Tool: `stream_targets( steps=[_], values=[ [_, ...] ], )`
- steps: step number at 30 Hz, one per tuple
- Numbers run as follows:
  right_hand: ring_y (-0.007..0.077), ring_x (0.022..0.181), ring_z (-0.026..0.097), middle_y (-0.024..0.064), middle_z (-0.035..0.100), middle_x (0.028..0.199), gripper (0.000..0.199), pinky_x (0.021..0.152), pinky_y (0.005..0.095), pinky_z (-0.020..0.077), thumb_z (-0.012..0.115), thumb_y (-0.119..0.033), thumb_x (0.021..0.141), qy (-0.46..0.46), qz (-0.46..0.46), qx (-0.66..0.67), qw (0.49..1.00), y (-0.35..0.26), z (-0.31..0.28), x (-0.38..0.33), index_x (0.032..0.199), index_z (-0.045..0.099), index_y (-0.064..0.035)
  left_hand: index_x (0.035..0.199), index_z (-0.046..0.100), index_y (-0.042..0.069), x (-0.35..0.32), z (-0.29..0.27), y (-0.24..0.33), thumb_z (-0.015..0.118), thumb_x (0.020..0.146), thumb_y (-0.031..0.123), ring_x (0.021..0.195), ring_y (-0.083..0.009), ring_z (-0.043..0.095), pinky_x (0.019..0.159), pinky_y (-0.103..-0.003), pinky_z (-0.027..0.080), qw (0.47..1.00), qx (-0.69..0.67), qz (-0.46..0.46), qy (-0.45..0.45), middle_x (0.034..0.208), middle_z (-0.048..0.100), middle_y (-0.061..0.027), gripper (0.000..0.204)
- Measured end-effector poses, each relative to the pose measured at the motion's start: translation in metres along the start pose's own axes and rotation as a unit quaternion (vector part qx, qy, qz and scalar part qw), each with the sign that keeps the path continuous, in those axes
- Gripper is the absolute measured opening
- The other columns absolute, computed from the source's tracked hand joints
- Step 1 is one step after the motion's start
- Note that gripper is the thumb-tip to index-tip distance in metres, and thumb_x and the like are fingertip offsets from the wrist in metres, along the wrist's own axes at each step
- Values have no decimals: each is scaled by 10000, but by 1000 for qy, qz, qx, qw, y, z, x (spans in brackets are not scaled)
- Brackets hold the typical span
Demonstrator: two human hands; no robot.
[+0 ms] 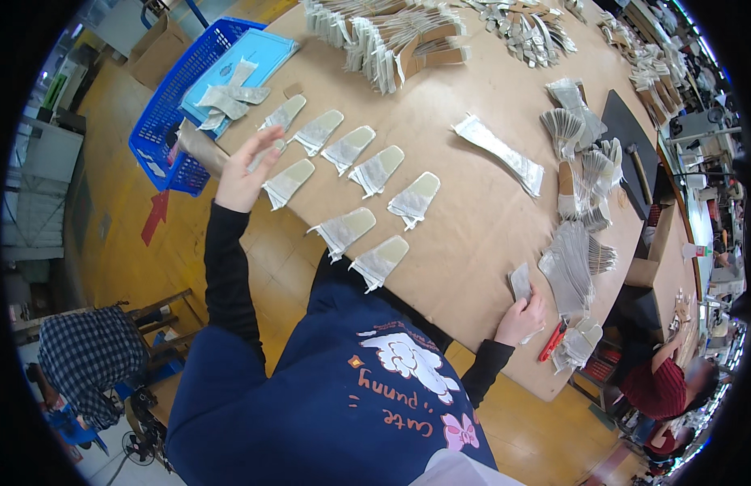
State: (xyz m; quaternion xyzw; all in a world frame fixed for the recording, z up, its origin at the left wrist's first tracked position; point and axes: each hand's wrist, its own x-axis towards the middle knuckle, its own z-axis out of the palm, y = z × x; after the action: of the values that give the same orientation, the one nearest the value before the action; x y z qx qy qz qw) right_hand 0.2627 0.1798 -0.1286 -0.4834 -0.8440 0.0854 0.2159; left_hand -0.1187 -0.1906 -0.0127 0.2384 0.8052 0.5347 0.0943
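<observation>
My left hand (247, 168) hovers at the table's left edge, fingers stretched and apart. Partly hidden behind them lies one of several flat tapered pieces, each with a pale green rounded end and a whitish, ragged-edged wrap. A similar tapered piece (289, 183) lies just right of the hand, and others, such as one tapered piece (414, 199), are spread in loose rows. At the near right edge my right hand (523, 317) is closed on a small grey strip (520, 281), which sticks up past the fingers. Beside it are red-handled scissors or snips (553, 343) and fanned grey strips (568, 263).
A long silvery strip (500, 154) lies mid-table. Bundled strips (383, 40) are stacked at the far side. A blue basket (161, 130) with a light-blue folder (258, 53) stands at the left. A hammer (639, 172) rests on a black mat (614, 121). Other people (655, 389) work nearby.
</observation>
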Motion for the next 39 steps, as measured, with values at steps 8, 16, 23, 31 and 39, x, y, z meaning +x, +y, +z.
stream_targets(
  steps=[8,16,23,31,39],
  values=[
    [294,1028,566,89,630,1031,399,949,451,359,481,-66,789,3,10,11,1000,-2,-2,-1,1142,665,-99,1028,696,13,-21,64,-26,531,954,405,969,-388,665,842,-461,530,891,361,-123,-247,975,701,-211,432],
    [331,968,588,118,645,1012,383,885,469,405,480,-44,779,11,11,15,1000,-5,-4,1,1103,678,-89,847,706,-5,-29,105,-8,473,975,525,737,-397,681,710,-483,545,879,435,-118,-157,715,671,-224,593],
    [323,969,589,107,646,1000,369,868,468,403,485,-53,777,21,6,6,1000,-1,-1,1,1090,678,-83,915,718,12,5,106,-6,551,932,526,716,-408,684,699,-487,545,878,448,-160,-62,736,686,-206,541],
    [303,1015,569,89,636,1014,374,914,457,381,497,-61,778,6,14,0,1000,1,1,-1,1108,670,-102,1241,551,20,65,132,-56,763,780,240,1053,-389,615,883,-467,497,951,303,52,44,1121,650,-216,554],
    [292,1039,560,86,633,1027,370,966,457,353,516,-81,785,10,20,-5,1000,-7,-3,-2,1112,677,-144,1164,576,82,73,136,-41,748,747,204,988,-385,652,842,-460,511,953,291,-27,72,1066,681,-200,468]
  ],
)
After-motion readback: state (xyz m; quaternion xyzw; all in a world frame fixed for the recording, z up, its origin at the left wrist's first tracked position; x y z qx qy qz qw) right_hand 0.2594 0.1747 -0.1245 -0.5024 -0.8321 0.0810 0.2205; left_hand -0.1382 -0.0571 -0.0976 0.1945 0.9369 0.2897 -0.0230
